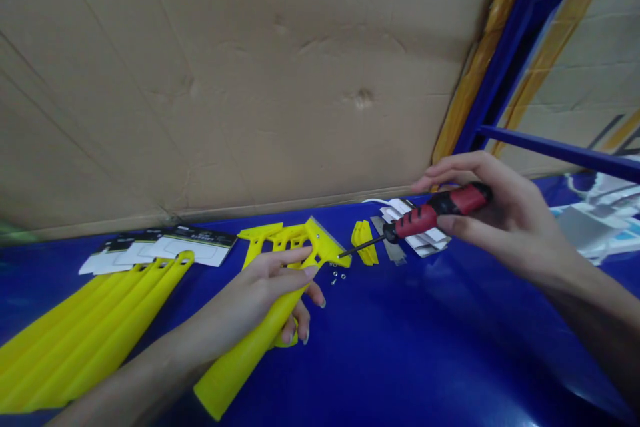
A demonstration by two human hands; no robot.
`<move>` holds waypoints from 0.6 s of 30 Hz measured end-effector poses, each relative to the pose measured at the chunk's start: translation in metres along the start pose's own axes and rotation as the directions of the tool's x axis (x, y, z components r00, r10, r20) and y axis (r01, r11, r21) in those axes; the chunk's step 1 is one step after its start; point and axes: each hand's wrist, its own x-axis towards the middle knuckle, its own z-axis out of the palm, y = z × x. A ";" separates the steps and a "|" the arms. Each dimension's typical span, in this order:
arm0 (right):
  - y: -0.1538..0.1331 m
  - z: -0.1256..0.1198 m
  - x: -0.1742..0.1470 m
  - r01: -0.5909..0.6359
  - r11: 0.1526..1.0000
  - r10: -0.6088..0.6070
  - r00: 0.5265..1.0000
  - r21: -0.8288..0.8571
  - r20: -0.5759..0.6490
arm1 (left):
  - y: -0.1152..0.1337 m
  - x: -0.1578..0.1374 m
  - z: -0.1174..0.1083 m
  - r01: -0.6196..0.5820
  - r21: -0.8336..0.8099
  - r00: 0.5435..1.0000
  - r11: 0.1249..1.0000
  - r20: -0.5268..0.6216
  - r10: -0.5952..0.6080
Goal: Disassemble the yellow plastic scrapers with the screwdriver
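Observation:
A yellow scraper (280,313) lies slanted in my left hand (267,283), its wide head up and to the right, its handle down toward me. My left fingers are closed round its neck. My right hand (505,217) grips a red and black screwdriver (417,220) by the handle. The screwdriver's tip meets the scraper head near its right-hand screw hole. Several small nuts and screws (336,274) lie on the blue surface just below the head. More yellow scraper parts (260,237) lie behind my left hand.
Finished-looking yellow scraper handles (110,333) lie at the left beside packaging cards (175,243). Yellow head pieces (365,243), grey blades (393,247) and white packets (427,240) lie right of centre. A cardboard sheet (250,93) stands behind the blue table (400,347), with a blue frame (510,47) at right.

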 end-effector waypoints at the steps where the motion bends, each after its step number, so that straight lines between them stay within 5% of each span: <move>1: 0.001 0.000 0.000 0.001 1.000 -0.001 1.000 0.031 0.002 | 0.000 0.000 0.000 0.001 0.007 1.000 1.000 0.001 -0.001; 4: 0.002 0.002 0.002 -0.088 0.995 0.089 0.996 0.041 -0.020 | 0.002 -0.001 0.002 0.008 0.015 1.000 1.000 0.010 -0.008; 9: 0.003 0.002 0.006 -0.113 0.985 0.146 0.949 0.130 -0.281 | 0.006 -0.005 0.005 0.008 0.020 0.996 1.000 0.088 -0.010; 18: -0.010 0.016 0.003 0.007 1.000 0.000 0.935 0.018 -0.355 | 0.000 -0.005 0.007 0.005 -0.056 0.993 0.998 0.117 0.002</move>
